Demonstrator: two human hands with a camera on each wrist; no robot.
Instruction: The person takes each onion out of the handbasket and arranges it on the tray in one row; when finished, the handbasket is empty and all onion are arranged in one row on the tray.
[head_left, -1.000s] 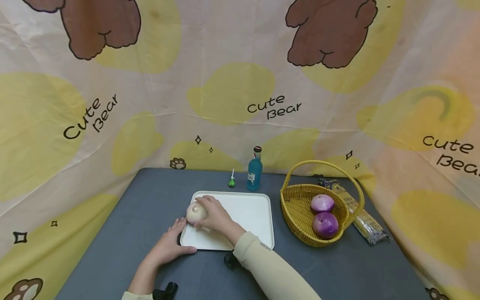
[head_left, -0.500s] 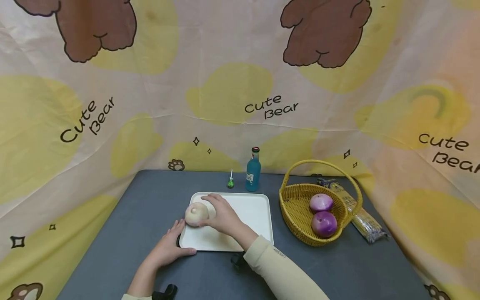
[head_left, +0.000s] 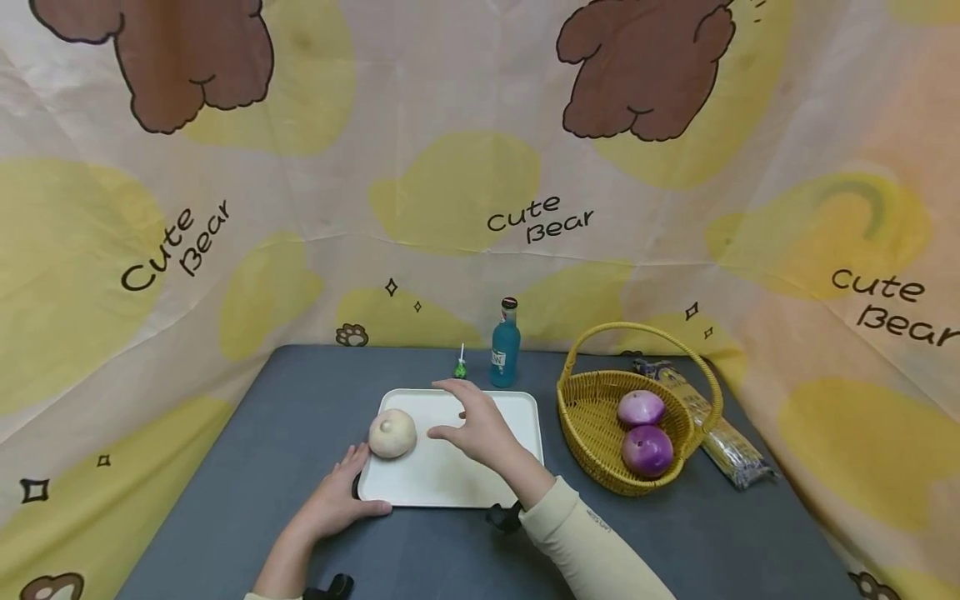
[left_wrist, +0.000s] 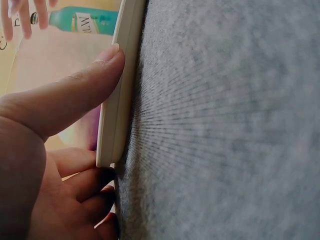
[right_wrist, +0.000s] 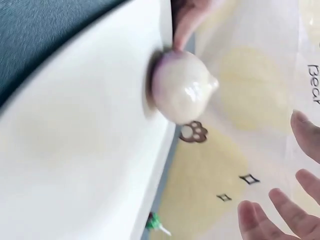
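In the head view, a pale onion (head_left: 392, 433) sits at the left end of a white tray (head_left: 457, 487). My left hand (head_left: 335, 496) holds the tray's near left corner, thumb along the front rim and fingers down the left side. The left wrist view shows that thumb (left_wrist: 85, 80) pressed against the tray's edge. My right hand (head_left: 483, 429) hovers over the tray, right of the onion, thumb and fingers apart and holding nothing. From the right wrist, the onion (right_wrist: 182, 87) shows a purple tinge at its base, clear of the right hand's fingers (right_wrist: 285, 215).
Right of the tray stands a yellow wicker basket (head_left: 588, 454) with two purple onions (head_left: 647, 451) inside. A clear-and-yellow packet (head_left: 738, 454) lies beyond it. A blue bottle (head_left: 505, 350) and a small green lollipop (head_left: 461, 367) stand behind the tray. A printed cloth hangs behind the grey table.
My right hand has let go of the pale onion and drawn back to the right, its fingers spreading. The onion stays on the tray, and my left hand keeps its place.
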